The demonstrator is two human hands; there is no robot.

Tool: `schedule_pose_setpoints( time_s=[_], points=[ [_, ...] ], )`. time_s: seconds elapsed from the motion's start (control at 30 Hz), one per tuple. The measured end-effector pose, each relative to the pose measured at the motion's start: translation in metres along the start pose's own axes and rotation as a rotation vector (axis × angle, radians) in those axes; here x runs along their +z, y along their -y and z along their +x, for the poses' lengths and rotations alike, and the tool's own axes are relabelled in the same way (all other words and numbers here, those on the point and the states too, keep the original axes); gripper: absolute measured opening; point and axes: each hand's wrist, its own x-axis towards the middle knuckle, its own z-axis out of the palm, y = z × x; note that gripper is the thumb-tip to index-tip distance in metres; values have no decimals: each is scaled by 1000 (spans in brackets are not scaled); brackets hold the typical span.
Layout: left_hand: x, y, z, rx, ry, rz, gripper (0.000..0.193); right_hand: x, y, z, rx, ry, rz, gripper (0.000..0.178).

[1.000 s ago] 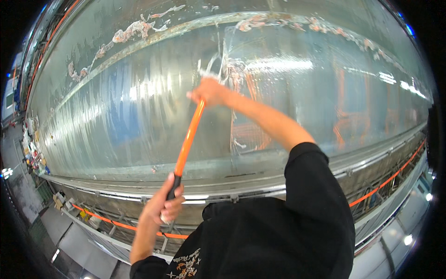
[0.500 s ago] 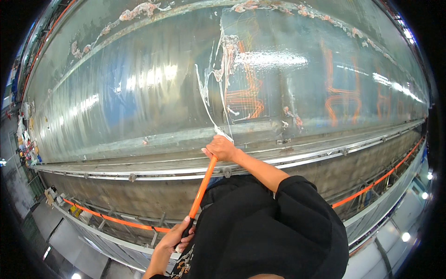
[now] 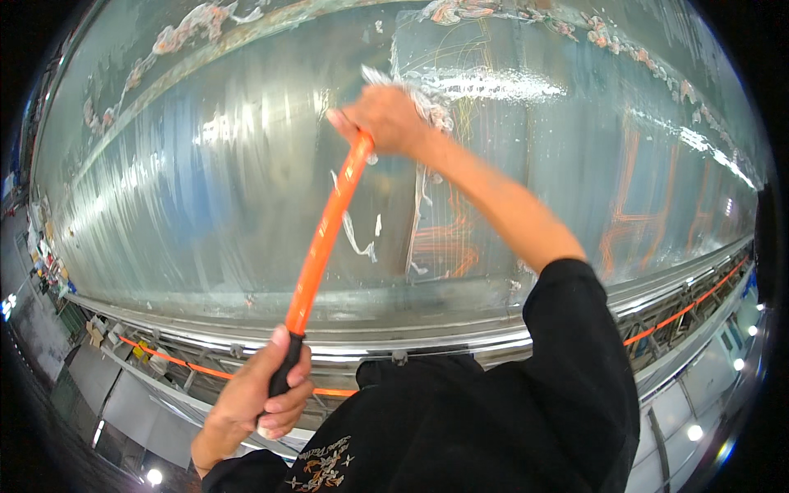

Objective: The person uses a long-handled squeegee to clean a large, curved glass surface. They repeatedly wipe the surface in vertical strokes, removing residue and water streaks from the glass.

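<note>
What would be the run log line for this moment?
left hand: grips black end of orange pole | right hand: grips pole top | surface: wet glass, foam streaks

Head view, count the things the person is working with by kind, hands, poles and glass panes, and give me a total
Hands: 2, left hand and right hand
Orange pole with black grip: 1
Wet glass pane: 1
Total: 4
</note>
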Motion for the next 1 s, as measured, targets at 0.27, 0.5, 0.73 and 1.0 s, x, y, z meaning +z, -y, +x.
schedule_pose_setpoints(
  time_s=[0.27, 0.5, 0.73, 1.0],
  points=[
    [18, -116, 29, 249, 204, 12, 53, -17, -118, 109, -31, 42, -5, 53],
    [-62, 86, 24, 117, 118, -73, 53, 17, 56, -32, 98, 394, 386, 49],
    [-120, 283, -1, -7, 40, -51, 53, 14, 268, -197, 88, 257, 268, 48],
    [-103, 310, 3, -62, -100, 181, 54, -11, 293, -246, 115, 151, 266, 46]
  ],
)
